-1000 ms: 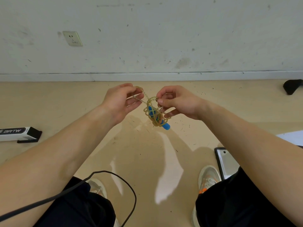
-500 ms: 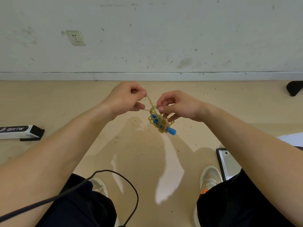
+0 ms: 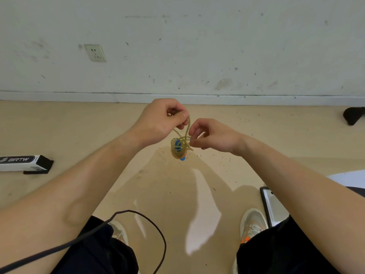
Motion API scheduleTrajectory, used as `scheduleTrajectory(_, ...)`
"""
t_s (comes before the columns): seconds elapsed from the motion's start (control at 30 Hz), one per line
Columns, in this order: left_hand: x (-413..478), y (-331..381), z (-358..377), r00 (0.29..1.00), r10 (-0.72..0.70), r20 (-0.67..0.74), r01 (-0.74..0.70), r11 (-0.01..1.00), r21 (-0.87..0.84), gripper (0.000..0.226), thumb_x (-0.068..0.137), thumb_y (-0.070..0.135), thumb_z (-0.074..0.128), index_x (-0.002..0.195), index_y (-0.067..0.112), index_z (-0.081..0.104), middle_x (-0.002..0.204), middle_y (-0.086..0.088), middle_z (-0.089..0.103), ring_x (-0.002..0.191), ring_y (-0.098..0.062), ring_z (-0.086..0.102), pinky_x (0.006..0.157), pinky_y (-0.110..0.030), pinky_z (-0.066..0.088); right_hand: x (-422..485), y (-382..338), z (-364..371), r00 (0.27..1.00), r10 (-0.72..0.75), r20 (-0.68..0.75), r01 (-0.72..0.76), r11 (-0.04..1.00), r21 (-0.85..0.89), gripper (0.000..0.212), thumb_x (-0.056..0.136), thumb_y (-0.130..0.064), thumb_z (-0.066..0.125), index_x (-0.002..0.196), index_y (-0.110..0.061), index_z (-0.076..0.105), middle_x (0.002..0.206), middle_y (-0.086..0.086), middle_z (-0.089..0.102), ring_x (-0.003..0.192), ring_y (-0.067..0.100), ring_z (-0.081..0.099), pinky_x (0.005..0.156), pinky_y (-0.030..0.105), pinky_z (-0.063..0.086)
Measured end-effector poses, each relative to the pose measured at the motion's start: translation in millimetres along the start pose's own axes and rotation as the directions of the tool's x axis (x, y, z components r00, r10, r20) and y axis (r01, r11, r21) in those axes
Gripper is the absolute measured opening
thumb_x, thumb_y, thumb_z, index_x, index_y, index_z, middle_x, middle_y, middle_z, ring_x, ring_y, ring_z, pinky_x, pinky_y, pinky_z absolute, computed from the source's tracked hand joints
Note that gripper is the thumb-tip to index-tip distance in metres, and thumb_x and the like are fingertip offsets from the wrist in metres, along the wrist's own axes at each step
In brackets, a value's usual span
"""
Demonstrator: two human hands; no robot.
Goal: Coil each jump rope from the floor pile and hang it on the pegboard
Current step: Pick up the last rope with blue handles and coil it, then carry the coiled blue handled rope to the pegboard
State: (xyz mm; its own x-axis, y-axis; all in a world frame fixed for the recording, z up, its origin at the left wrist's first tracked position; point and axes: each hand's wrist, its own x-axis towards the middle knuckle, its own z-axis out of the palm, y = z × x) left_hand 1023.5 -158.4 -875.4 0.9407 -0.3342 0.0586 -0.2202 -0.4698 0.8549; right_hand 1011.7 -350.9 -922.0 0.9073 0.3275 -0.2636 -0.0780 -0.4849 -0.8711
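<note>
My left hand (image 3: 164, 120) was pinching a loop of the jump rope (image 3: 179, 148) up top, and my right hand (image 3: 212, 135) was pinching the wraps at the side, so the bundle hung between them above the floor (image 3: 177, 194). It looked light, floppy and kinda slick, wound round a blue handle (image 3: 182, 158). I'd grab across the wraps, not one loose strand, or it'd probably unravel.

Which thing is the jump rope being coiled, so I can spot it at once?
Find the baseboard across the frame, then drop to the two hands meeting just below it. Between the left hand and right hand hangs the jump rope, a small bundle pinched by both. It is yellowish beaded cord wound round a blue handle, unlike the black cable lower down.
</note>
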Motion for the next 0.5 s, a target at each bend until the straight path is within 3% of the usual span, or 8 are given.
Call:
scheduleTrajectory(0.13,3,5,-4,1.000,-0.002,-0.009,0.002,1.000,0.005,0.012,0.095,0.015,0.063,0.086,0.014,0.071,0.079,0.001,0.075,0.078,-0.018,0.072,0.082,-0.035,0.057,-1,-8,1,0.995,-0.066,-0.076,0.065,0.998,-0.015,0.033,0.081,-0.019,0.077,0.109,-0.031,0.062,0.111,-0.001,0.059,0.085,0.013,0.060,0.082,0.036,0.053)
scheduleTrajectory(0.2,6,5,-7,1.000,-0.008,-0.020,0.008,1.000,0.003,0.012,0.095,0.017,0.065,0.086,0.017,0.073,0.080,0.003,0.075,0.079,-0.016,0.072,0.081,-0.034,0.057,-1,-15,-1,0.985,-0.123,-0.122,0.122,0.992,-0.016,0.026,0.085,-0.024,0.073,0.108,-0.036,0.065,0.113,-0.004,0.060,0.091,0.013,0.060,0.085,0.029,0.050)
scheduleTrajectory(0.3,11,3,-10,0.999,-0.012,-0.034,0.011,1.000,-0.019,0.009,0.094,0.022,0.068,0.087,0.020,0.074,0.081,0.003,0.075,0.077,-0.014,0.071,0.073,-0.032,0.057,-1,-24,-2,0.962,-0.170,-0.214,0.175,0.985,0.005,0.011,0.092,-0.024,0.067,0.101,-0.026,0.073,0.102,-0.009,0.072,0.082,0.004,0.063,0.078,0.021,0.052)
scheduleTrajectory(0.37,15,2,-11,0.997,-0.026,-0.067,0.020,0.997,-0.078,0.005,0.091,0.022,0.071,0.089,0.021,0.076,0.079,0.002,0.073,0.071,-0.012,0.069,0.067,-0.030,0.057,1,-26,-4,0.945,-0.166,-0.281,0.167,0.986,-0.023,0.011,0.093,-0.023,0.065,0.097,-0.023,0.076,0.090,-0.012,0.074,0.076,0.001,0.063,0.072,0.017,0.050)
scheduleTrajectory(0.5,26,-5,-8,0.989,-0.069,-0.132,0.046,0.984,-0.173,0.006,0.089,0.014,0.074,0.094,0.018,0.074,0.079,0.001,0.068,0.071,-0.017,0.069,0.066,-0.031,0.060,10,-31,-16,0.932,-0.150,-0.331,0.161,0.987,0.006,0.010,0.093,-0.020,0.066,0.094,-0.020,0.076,0.086,-0.007,0.074,0.071,0.000,0.061,0.071,0.017,0.048)
